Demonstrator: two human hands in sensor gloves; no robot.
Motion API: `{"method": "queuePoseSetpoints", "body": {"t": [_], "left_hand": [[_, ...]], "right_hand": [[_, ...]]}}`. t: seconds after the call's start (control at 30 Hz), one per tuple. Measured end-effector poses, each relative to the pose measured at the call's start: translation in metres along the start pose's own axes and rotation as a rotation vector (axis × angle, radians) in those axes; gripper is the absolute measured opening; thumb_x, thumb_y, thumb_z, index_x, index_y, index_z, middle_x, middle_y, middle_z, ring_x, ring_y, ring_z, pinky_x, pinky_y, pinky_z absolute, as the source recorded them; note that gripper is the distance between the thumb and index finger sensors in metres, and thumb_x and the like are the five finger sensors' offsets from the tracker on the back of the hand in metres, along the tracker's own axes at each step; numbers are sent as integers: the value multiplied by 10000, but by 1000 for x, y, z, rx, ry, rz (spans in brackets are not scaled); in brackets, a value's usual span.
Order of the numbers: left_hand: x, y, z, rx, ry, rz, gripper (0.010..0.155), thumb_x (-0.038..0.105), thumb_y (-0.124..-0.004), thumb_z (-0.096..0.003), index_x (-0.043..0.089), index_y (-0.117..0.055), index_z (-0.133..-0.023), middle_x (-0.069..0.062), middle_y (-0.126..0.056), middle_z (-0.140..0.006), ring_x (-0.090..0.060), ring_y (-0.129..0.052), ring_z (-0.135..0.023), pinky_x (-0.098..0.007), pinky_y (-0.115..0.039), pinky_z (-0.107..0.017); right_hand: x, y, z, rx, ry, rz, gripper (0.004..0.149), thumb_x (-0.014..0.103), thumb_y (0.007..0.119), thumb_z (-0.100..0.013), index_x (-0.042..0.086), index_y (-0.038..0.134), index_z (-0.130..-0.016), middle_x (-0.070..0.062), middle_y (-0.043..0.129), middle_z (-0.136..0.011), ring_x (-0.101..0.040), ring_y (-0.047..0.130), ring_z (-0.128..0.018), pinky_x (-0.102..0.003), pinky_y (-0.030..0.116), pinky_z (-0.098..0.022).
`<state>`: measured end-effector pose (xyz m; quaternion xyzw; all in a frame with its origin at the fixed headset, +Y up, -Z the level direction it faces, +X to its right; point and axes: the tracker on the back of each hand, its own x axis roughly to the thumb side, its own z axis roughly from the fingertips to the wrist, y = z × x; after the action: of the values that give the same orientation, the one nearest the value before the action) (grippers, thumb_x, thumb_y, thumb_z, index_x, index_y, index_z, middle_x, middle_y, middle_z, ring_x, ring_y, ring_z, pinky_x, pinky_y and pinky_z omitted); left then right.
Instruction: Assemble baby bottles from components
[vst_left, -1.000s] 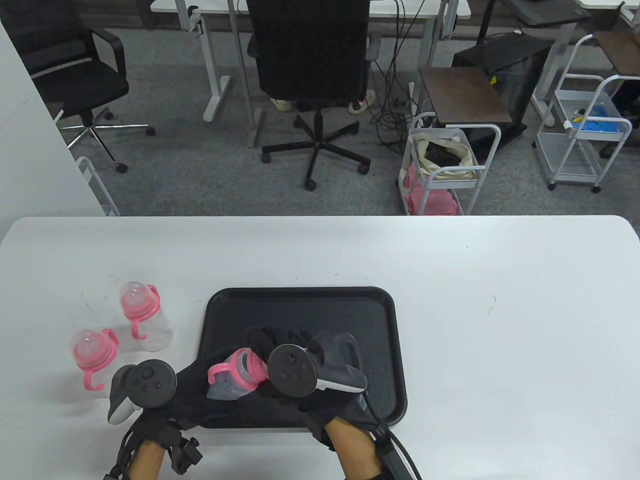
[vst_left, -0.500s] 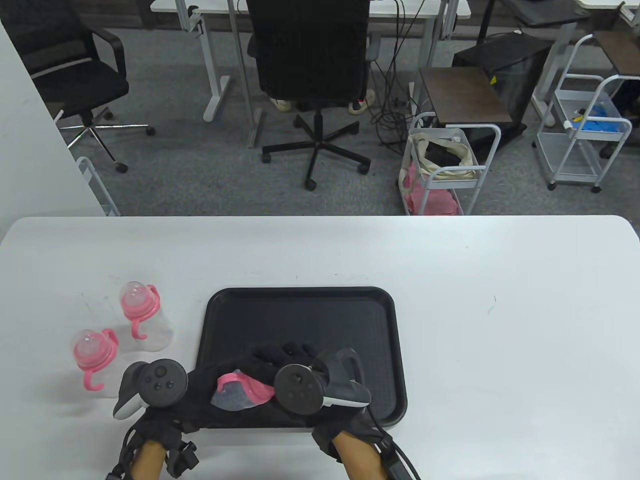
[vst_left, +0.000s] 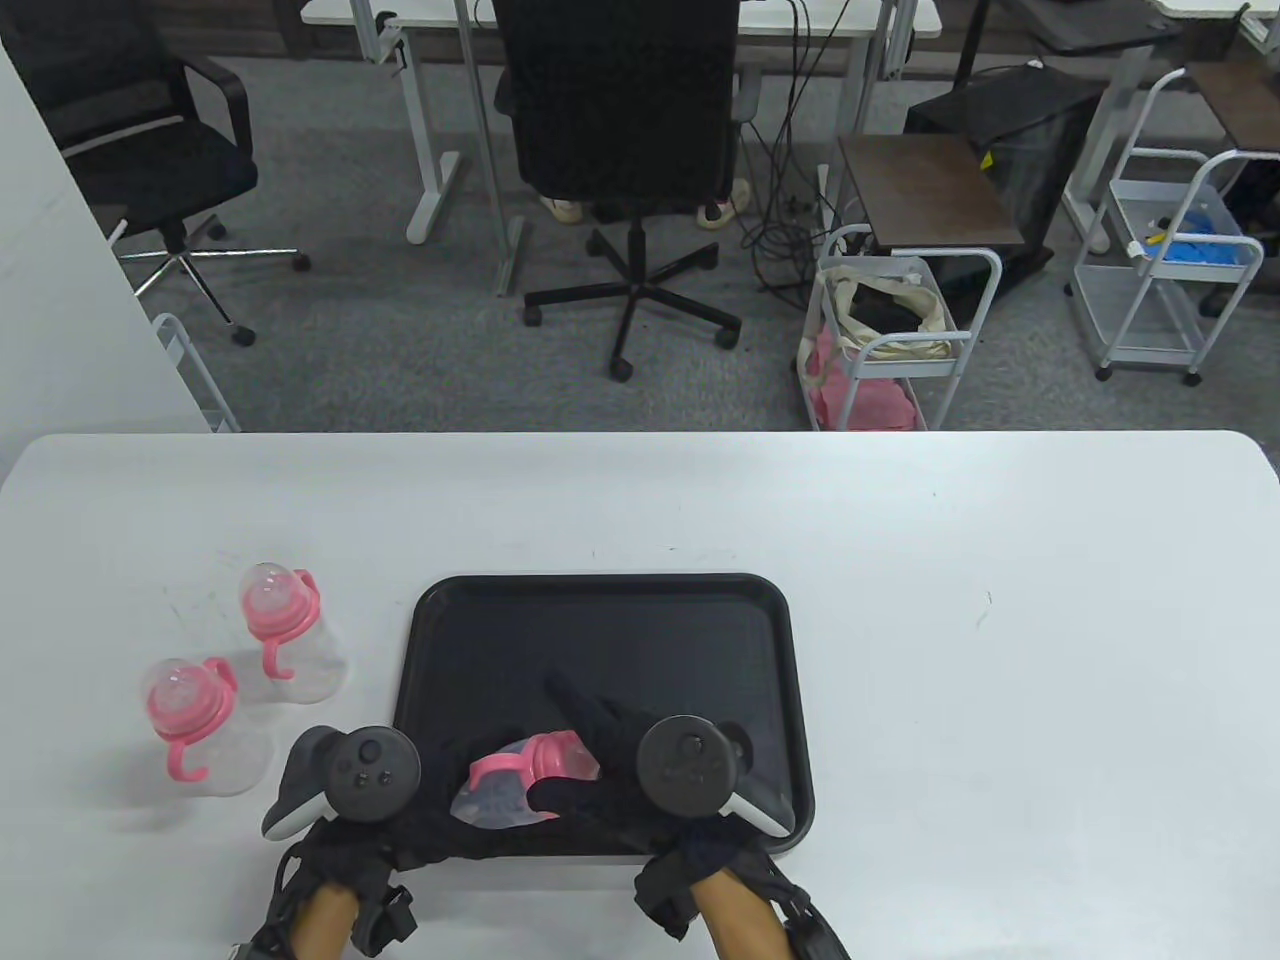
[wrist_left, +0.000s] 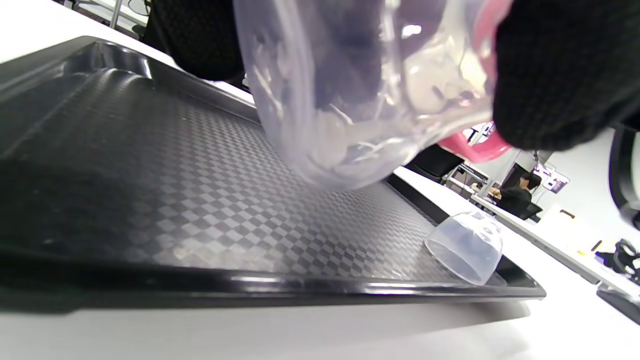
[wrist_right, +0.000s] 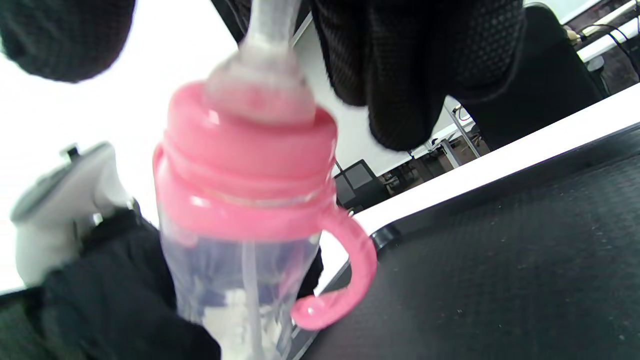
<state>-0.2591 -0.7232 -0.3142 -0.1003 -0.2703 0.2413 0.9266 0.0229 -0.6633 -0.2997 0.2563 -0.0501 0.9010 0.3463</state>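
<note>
The left hand (vst_left: 420, 815) grips the clear body of a baby bottle (vst_left: 515, 785), its gloved fingers wrapped round the lower part and holding it tilted above the near half of a black tray (vst_left: 600, 620). The right hand (vst_left: 610, 765) is at the bottle's top, thumb under it and fingers (wrist_right: 415, 65) loosely curled just past the teat; whether they press on it I cannot tell. In the right wrist view the bottle's pink collar (wrist_right: 247, 170) is on, its curved handle (wrist_right: 345, 270) sticking out to one side. A clear dome cap (wrist_left: 465, 245) lies on the tray near a corner. The tray rests on a white tabletop (vst_left: 1000, 650). Left of it two finished bottles (vst_left: 280, 625) (vst_left: 195, 720) stand upright, close together.
</note>
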Motion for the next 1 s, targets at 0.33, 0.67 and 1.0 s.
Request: {"method": "queuePoseSetpoints", "body": {"t": [0.33, 0.67, 1.0], "left_hand": [[-5, 0, -2, -138, -120, 405, 962, 700, -918, -385, 399, -458, -1174, 121, -723, -1139, -196, -829, -1028, -530, -684, -769], [-2, -6, -6, -273, -178, 515, 981, 753, -874, -402, 289, -506, -1184, 43, -802, -1080, -215, -905, -926, -508, -719, -738], [30, 7, 2, 199, 0, -150, 978, 778, -854, -349, 282, -549, -1135, 65, -834, -1014, -181, -933, -857, -458, -753, -697]], "right_hand": [[-46, 21, 0, 134, -89, -1153, 991, 361, 801, -590, 124, -20, -1091, -98, 203, -1247, -366, 284, -1188, -572, 232, -856], [-25, 34, -4, 174, -94, -866, 960, 347, 874, -525, 157, 164, -1143, -48, 412, -1234, -305, 533, -1139, -587, 435, -828], [-24, 41, 2, -148, 177, -552, 959, 551, 850, -498, 40, 317, -1111, -133, 650, -1070, -355, 749, -897, -540, 642, -722]]}}
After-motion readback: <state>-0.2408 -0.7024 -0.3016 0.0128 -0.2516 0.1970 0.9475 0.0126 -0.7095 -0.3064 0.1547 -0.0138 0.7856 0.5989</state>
